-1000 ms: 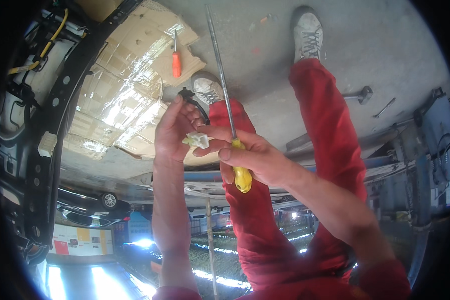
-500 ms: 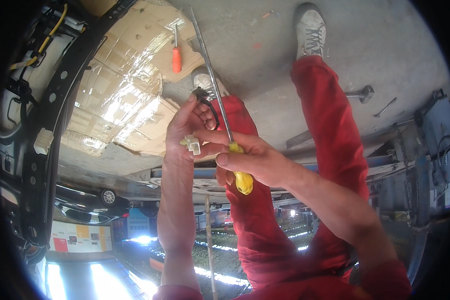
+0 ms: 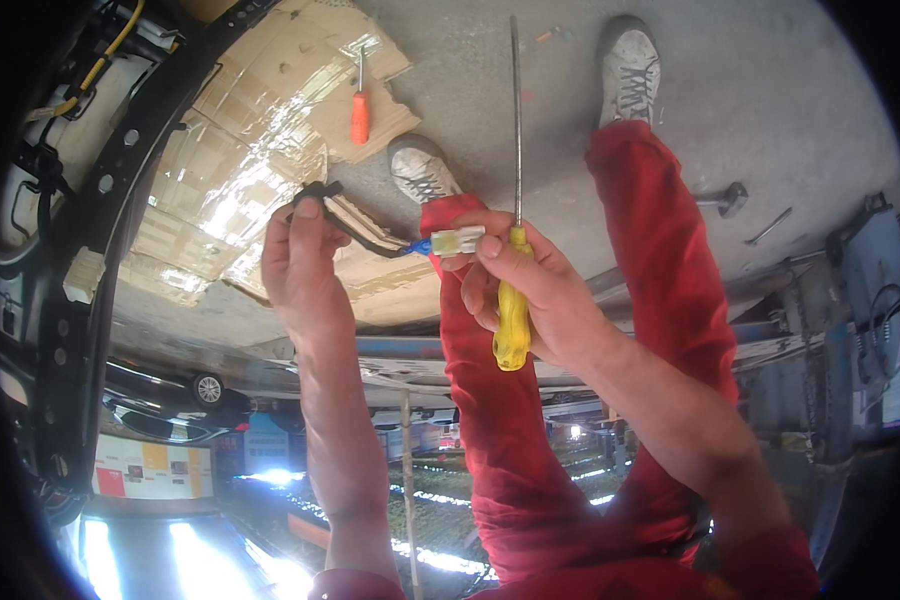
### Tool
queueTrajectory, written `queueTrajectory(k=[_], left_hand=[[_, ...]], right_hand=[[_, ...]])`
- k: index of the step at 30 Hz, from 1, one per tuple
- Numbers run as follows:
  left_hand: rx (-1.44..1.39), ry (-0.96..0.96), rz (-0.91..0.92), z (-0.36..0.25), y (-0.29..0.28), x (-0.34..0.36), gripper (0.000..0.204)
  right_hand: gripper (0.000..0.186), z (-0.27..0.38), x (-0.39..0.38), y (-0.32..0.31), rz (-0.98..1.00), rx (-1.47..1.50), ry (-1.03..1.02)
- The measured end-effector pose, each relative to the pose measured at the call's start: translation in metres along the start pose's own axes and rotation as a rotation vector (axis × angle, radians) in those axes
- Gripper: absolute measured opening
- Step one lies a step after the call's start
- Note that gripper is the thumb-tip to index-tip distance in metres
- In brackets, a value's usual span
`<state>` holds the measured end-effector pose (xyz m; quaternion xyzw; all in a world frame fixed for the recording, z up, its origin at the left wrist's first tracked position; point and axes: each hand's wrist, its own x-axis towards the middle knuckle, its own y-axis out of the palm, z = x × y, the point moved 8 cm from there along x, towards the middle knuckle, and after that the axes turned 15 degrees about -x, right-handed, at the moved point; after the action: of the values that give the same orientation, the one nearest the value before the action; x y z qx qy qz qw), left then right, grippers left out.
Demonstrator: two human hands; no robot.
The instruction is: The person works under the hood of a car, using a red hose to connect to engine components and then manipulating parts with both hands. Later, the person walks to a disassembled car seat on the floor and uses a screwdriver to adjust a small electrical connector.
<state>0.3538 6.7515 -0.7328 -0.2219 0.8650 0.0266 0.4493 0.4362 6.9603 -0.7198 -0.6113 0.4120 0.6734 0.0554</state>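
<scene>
A short wiring harness stretches between my two hands. My left hand pinches the black piece at one end, its fingers closed. From there a black-sheathed cable runs right, turning into blue wires just before a pale plug connector. That connector sits between the thumb and fingertips of my right hand. The same hand also keeps a long screwdriver with a yellow handle against its fingers, the shaft pointing away from me. Some of the right fingers are hidden behind the handle.
An orange-red screwdriver lies on flattened cardboard. To the right on the concrete are a hammer and a thin metal tool. A black perforated metal frame with a pale connector on it rises along the left.
My left hand has moved left with the black end, drawing the cable out straight. The pale connector has turned and come right, into my right fingers. The yellow-handled screwdriver now stands more upright.
</scene>
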Motion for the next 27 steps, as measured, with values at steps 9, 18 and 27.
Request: queueTrajectory(k=[9, 18, 27], left_hand=[[-0.103, 0.244, 0.026, -0.059, 0.01, -0.042, 0.029], [0.083, 0.459, 0.026, -0.076, 0.006, -0.086, 0.058], [0.231, 0.49, 0.124, -0.062, 0.008, -0.107, 0.056]], right_hand=[[0.037, 0.001, 0.002, -0.003, -0.05, 0.079, 0.057], [0.034, 0.0, 0.0, -0.003, -0.055, 0.095, 0.071], [0.03, 0.004, 0.0, -0.003, -0.02, 0.091, 0.027]])
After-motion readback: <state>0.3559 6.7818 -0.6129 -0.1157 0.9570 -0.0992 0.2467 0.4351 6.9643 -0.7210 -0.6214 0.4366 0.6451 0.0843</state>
